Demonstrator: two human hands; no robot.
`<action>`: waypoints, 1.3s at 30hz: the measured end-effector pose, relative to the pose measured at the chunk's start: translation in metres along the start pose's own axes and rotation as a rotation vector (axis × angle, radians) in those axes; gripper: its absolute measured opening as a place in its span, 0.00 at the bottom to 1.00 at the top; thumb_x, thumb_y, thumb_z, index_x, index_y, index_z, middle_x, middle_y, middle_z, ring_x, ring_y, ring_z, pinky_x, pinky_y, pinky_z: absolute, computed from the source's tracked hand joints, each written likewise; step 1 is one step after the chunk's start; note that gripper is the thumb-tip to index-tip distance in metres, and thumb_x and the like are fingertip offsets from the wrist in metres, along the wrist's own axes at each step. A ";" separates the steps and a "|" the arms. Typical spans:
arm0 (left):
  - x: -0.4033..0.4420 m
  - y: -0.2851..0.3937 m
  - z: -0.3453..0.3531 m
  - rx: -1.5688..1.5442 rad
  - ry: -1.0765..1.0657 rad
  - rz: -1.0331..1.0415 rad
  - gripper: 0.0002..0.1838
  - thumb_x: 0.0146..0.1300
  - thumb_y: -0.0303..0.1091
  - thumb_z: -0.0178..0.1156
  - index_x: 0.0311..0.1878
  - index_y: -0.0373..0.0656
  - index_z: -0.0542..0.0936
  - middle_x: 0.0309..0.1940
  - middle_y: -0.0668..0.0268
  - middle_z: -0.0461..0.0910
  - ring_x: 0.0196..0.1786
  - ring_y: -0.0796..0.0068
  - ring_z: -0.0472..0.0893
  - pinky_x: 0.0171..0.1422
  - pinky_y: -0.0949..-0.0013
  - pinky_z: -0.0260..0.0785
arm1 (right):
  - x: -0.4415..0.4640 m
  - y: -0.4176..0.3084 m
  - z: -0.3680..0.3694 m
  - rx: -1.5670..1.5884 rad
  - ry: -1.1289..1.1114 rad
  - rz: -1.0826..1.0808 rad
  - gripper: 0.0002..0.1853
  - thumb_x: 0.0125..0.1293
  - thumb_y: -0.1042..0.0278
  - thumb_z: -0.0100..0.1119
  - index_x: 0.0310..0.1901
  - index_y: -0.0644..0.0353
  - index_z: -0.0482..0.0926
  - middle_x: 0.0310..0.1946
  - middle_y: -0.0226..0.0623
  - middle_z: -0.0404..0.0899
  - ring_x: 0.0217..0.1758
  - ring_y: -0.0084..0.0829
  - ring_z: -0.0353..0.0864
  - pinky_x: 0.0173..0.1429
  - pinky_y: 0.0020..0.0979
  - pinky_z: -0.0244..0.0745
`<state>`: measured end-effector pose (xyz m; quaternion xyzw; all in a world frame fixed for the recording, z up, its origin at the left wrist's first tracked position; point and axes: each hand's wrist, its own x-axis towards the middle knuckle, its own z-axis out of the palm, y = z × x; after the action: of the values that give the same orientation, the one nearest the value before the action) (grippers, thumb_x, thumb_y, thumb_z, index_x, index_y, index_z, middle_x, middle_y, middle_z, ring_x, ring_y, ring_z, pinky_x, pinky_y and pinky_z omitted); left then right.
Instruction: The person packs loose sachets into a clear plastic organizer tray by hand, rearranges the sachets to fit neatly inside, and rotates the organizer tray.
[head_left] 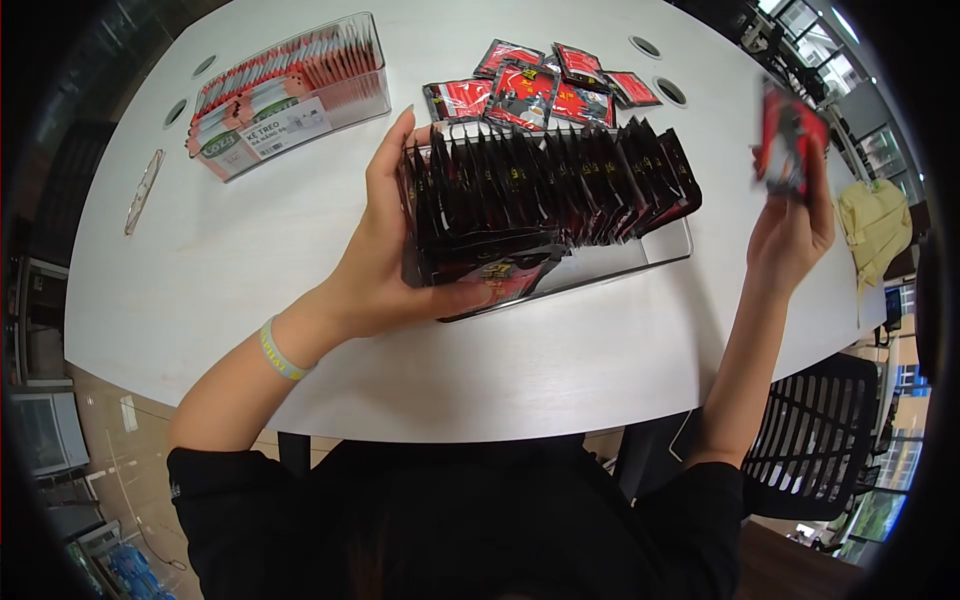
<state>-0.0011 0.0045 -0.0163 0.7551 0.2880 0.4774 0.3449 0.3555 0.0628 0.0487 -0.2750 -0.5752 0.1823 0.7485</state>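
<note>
A clear plastic bin [668, 243] stands in front of me, packed with a row of black sachets [540, 185] on edge. My left hand [385, 240] wraps around the bin's left end, its thumb lying over a black and red sachet [495, 275] at the front. Off to the right, above the table, my right hand [795, 215] is closed on a red and black sachet [795, 140]; motion blurs it, and I cannot tell if it is more than one. Behind the bin lies a loose pile of red and black sachets [525, 92].
A second clear bin [375, 95] at the back left holds a row of pinkish sachets [290, 75]. A thin clear strip [145, 192] lies on the white table [230, 255] at left. Yellow cloth [875, 228] hangs by the right edge, near a black chair [815, 435].
</note>
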 end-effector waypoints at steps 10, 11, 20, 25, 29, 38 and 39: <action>0.000 0.002 0.003 -0.243 0.047 -0.076 0.69 0.50 0.60 0.70 0.73 0.35 0.29 0.73 0.46 0.44 0.77 0.54 0.46 0.78 0.58 0.37 | -0.037 -0.063 0.043 0.169 -0.798 0.081 0.33 0.44 0.67 0.61 0.55 0.78 0.75 0.53 0.57 0.73 0.53 0.41 0.76 0.58 0.32 0.68; 0.000 0.002 0.003 -0.258 0.044 -0.073 0.69 0.50 0.60 0.70 0.73 0.35 0.29 0.74 0.46 0.43 0.77 0.55 0.45 0.78 0.58 0.37 | -0.038 -0.062 0.044 0.022 -0.777 -0.040 0.26 0.45 0.84 0.59 0.52 0.73 0.78 0.48 0.56 0.77 0.47 0.40 0.80 0.52 0.29 0.72; 0.002 0.008 0.004 -0.186 0.064 -0.174 0.72 0.46 0.78 0.59 0.74 0.37 0.27 0.75 0.50 0.43 0.78 0.59 0.44 0.79 0.57 0.33 | -0.074 -0.054 0.093 -0.280 -0.796 -0.309 0.24 0.49 0.87 0.66 0.51 0.62 0.78 0.39 0.46 0.82 0.38 0.38 0.84 0.37 0.29 0.79; 0.002 0.008 0.003 -0.220 0.059 -0.128 0.70 0.49 0.72 0.61 0.74 0.36 0.29 0.74 0.49 0.43 0.77 0.57 0.45 0.78 0.57 0.35 | -0.071 -0.050 0.093 -0.359 -0.867 -0.263 0.26 0.48 0.82 0.70 0.52 0.64 0.78 0.35 0.40 0.81 0.34 0.30 0.81 0.33 0.27 0.76; 0.001 0.001 0.004 -0.255 0.040 -0.011 0.64 0.57 0.68 0.58 0.74 0.34 0.29 0.73 0.47 0.43 0.77 0.55 0.46 0.78 0.57 0.36 | -0.081 -0.057 0.100 -0.271 -0.771 -0.114 0.26 0.50 0.80 0.70 0.54 0.63 0.77 0.36 0.40 0.81 0.34 0.29 0.82 0.35 0.25 0.77; -0.001 -0.003 0.007 -0.292 0.046 -0.034 0.58 0.63 0.69 0.47 0.74 0.35 0.28 0.74 0.49 0.42 0.77 0.55 0.44 0.78 0.57 0.34 | -0.083 -0.058 0.103 -0.229 -0.879 0.159 0.22 0.55 0.79 0.68 0.51 0.64 0.72 0.33 0.38 0.85 0.35 0.27 0.86 0.37 0.26 0.80; -0.001 -0.002 0.007 -0.291 0.043 -0.035 0.58 0.63 0.69 0.47 0.74 0.35 0.28 0.74 0.49 0.42 0.77 0.55 0.44 0.78 0.57 0.34 | -0.081 -0.058 0.101 -0.167 -0.867 0.252 0.21 0.55 0.79 0.69 0.49 0.64 0.71 0.32 0.37 0.85 0.35 0.26 0.86 0.38 0.24 0.79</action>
<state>0.0046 0.0034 -0.0200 0.6815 0.2362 0.5240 0.4529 0.2339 -0.0100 0.0423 -0.3007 -0.8099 0.3232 0.3861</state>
